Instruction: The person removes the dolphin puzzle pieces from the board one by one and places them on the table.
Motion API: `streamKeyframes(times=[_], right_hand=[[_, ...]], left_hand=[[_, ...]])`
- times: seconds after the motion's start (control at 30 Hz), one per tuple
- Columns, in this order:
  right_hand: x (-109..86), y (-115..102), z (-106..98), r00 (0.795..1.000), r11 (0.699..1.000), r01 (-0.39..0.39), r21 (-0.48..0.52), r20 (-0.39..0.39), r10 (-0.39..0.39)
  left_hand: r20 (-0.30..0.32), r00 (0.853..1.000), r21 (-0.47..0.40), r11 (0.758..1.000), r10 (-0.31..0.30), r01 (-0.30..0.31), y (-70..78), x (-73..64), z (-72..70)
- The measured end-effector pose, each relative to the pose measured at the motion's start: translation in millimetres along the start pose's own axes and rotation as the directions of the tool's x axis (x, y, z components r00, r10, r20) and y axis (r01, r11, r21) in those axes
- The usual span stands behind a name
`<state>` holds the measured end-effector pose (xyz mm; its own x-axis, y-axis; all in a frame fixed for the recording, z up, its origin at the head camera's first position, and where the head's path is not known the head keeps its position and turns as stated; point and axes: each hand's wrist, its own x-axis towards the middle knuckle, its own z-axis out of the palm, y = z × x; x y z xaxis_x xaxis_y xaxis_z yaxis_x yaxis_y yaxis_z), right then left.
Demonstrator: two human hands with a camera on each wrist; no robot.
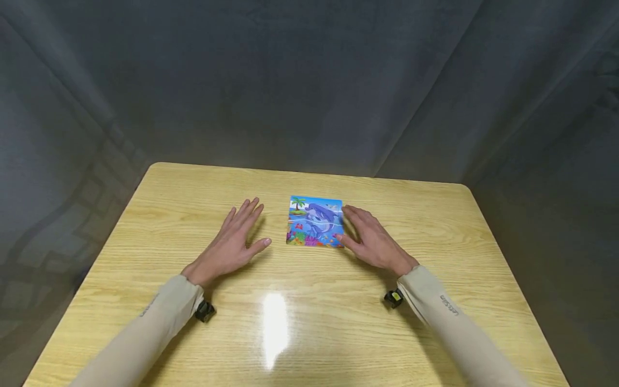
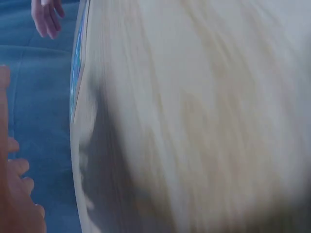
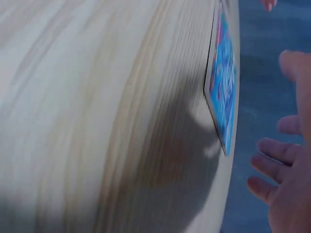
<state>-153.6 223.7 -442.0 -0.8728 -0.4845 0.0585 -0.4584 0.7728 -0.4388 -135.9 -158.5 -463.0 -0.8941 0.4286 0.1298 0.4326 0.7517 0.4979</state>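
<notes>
A thin square dolphin picture board (image 1: 314, 221) lies flat on the wooden table (image 1: 329, 306), its bright print facing up. To its left, my left hand (image 1: 231, 244) is held over the table, fingers straight and thumb spread, apart from the board. My right hand (image 1: 374, 242) hovers at the board's right edge; in the head view its fingertips overlap that edge. The right wrist view shows a gap between these fingers (image 3: 267, 167) and the board (image 3: 223, 82). Neither hand holds anything. Only slivers of the left hand (image 2: 22, 194) show in the left wrist view.
Dark grey curtains (image 1: 271, 86) hang behind the table and at both sides. A bright light reflection lies on the near part of the tabletop. Small black devices (image 1: 205, 310) are strapped at both wrists, over light sleeves (image 1: 145, 328).
</notes>
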Motion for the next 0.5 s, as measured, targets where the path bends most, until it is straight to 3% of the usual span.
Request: streamKeyframes(times=[0.2, 0.5], right_hand=[[14.9, -7.7, 12.0, 0.998, 0.993, -0.043, 0.108, -0.038, 0.047], [41.4, -21.0, 22.5, 0.995, 0.977, -0.060, 0.206, -0.060, 0.074]], left_hand=[[-0.008, 0.999, -0.026, 0.999, -0.042, 0.042, 8.8, 6.3, 11.2], [0.033, 0.997, -0.046, 0.996, -0.074, 0.075, 27.3, 22.3, 32.5]])
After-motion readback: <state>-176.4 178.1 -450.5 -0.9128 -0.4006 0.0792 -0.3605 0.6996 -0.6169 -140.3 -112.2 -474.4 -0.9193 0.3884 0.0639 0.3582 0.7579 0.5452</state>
